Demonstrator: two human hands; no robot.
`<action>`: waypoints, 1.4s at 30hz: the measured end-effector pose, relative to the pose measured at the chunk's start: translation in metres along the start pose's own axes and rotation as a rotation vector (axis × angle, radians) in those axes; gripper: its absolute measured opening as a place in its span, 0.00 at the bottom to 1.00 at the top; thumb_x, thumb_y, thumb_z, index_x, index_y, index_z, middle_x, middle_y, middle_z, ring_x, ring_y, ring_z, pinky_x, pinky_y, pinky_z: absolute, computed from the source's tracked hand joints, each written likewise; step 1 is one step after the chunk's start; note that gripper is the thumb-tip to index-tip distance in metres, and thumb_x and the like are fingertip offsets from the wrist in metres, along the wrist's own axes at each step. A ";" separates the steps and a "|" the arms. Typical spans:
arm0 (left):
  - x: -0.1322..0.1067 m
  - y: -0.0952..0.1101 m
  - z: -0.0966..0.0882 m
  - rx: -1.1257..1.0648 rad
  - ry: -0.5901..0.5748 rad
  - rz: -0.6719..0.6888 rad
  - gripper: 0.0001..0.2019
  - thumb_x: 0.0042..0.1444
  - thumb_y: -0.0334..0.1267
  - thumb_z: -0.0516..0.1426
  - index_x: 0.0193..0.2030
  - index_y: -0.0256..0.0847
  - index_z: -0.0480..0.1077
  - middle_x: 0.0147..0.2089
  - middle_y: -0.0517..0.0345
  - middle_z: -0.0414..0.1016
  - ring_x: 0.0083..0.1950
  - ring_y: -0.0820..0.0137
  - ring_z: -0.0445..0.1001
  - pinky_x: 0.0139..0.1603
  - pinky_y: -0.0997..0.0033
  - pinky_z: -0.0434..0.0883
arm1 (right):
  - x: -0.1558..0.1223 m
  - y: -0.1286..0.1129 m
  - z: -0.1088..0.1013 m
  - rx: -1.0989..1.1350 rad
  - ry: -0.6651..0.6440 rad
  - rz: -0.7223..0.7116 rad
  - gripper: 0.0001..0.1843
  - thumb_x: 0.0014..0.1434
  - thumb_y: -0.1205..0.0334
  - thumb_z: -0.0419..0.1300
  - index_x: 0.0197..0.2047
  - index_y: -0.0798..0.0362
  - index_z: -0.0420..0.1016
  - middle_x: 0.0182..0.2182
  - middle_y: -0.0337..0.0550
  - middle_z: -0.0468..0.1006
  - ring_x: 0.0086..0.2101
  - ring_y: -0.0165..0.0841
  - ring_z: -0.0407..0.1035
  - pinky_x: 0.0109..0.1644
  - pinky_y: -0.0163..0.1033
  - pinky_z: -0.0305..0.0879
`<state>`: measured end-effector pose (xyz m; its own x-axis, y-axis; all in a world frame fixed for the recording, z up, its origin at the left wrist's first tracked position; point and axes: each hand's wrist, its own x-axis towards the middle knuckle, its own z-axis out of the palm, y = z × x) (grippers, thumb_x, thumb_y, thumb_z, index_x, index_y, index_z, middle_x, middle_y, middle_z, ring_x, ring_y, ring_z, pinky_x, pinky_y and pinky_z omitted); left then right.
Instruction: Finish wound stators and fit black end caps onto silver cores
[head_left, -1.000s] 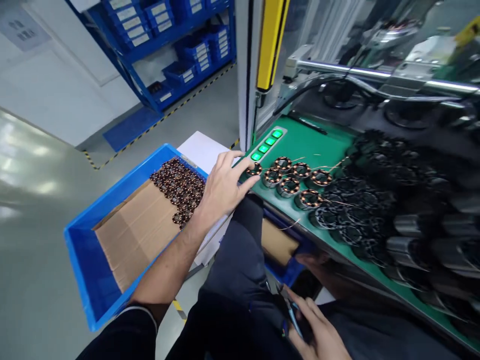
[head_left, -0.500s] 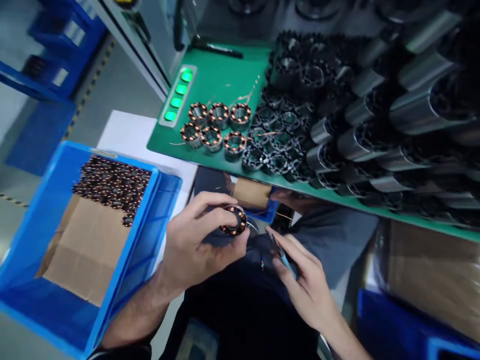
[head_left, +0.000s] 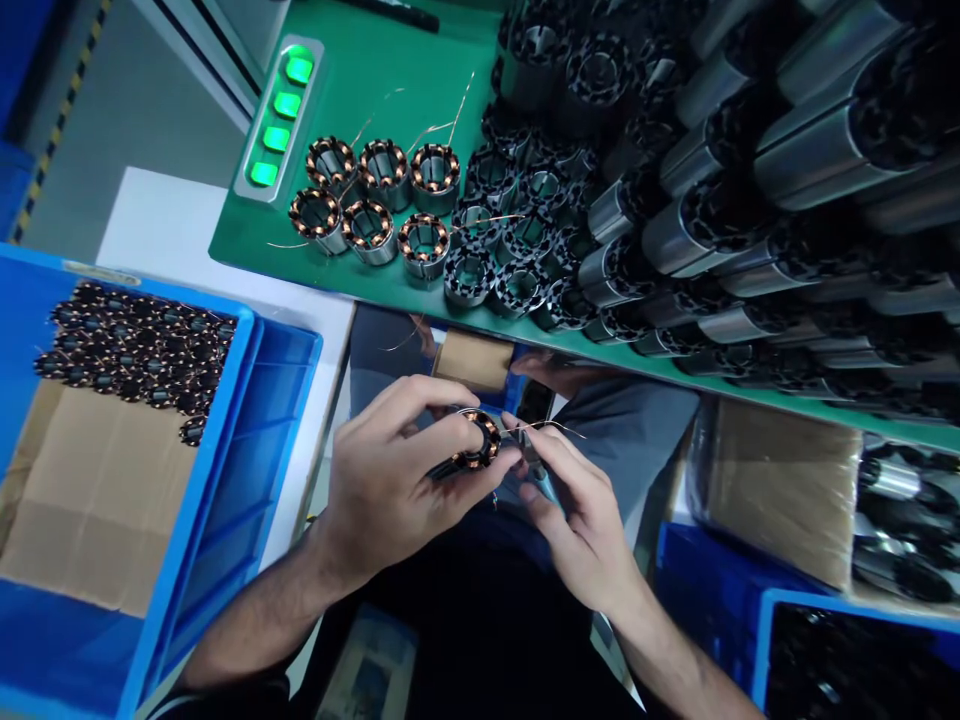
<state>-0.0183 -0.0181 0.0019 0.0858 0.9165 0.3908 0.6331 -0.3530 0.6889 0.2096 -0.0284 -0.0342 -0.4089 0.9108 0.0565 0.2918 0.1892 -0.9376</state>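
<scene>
My left hand (head_left: 409, 465) is closed around a ring-shaped motor stator (head_left: 486, 440) with copper windings, its face turned to the right. Thin copper wire (head_left: 551, 425) runs out from the stator's right side over my right fingers. In my right hand (head_left: 577, 500) sits a small cutter-like tool with a light blue handle (head_left: 545, 487); its metal tip is close against the wire beside the stator, partly hidden by my fingers. Ahead on the green bench mat (head_left: 405, 85) stand several wound stators (head_left: 367, 230), some with loose wire ends.
Unwound stator cores (head_left: 521, 285) and long metal cylinders (head_left: 810, 150) crowd the bench's right. A blue bin (head_left: 244, 400) with cardboard and rows of wound stators (head_left: 139, 340) stands left. A green-lit switch strip (head_left: 277, 120) lies on the mat. Cartons and a blue crate (head_left: 761, 650) are at right.
My right hand has brought the tool left, up to the wire beside the stator. The left hand still holds the stator. The camera view has shifted, so the bench and bin appear further left.
</scene>
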 end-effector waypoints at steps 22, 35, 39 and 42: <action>-0.004 -0.020 0.020 -0.993 -0.093 -0.817 0.13 0.59 0.43 0.78 0.38 0.40 0.82 0.44 0.55 0.84 0.36 0.71 0.83 0.28 0.80 0.82 | 0.008 0.019 0.005 -0.343 0.154 -0.153 0.38 0.70 0.69 0.71 0.80 0.37 0.80 0.41 0.38 0.74 0.38 0.34 0.73 0.43 0.41 0.80; 0.005 -0.009 0.033 -1.167 -0.101 -0.899 0.17 0.52 0.45 0.83 0.35 0.38 0.84 0.37 0.58 0.85 0.33 0.74 0.81 0.30 0.82 0.82 | 0.007 0.021 0.004 -0.339 0.190 -0.191 0.52 0.73 0.72 0.74 0.89 0.24 0.64 0.43 0.39 0.76 0.41 0.36 0.74 0.45 0.40 0.81; 0.005 -0.010 0.036 -1.213 -0.092 -0.891 0.16 0.51 0.42 0.83 0.36 0.38 0.85 0.38 0.57 0.86 0.33 0.74 0.81 0.30 0.82 0.83 | 0.005 0.024 0.004 -0.291 0.181 -0.168 0.51 0.74 0.74 0.72 0.88 0.22 0.65 0.43 0.37 0.75 0.39 0.33 0.74 0.44 0.38 0.80; 0.003 -0.012 0.044 -1.168 -0.024 -0.880 0.18 0.54 0.46 0.83 0.36 0.38 0.84 0.36 0.59 0.84 0.34 0.74 0.83 0.30 0.83 0.83 | 0.008 0.027 0.004 -0.245 0.134 -0.138 0.47 0.76 0.72 0.71 0.87 0.22 0.67 0.41 0.36 0.73 0.38 0.32 0.73 0.43 0.36 0.78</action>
<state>0.0083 -0.0029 -0.0328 0.0293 0.9111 -0.4112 -0.4831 0.3730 0.7921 0.2107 -0.0175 -0.0607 -0.3460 0.9077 0.2375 0.4482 0.3822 -0.8081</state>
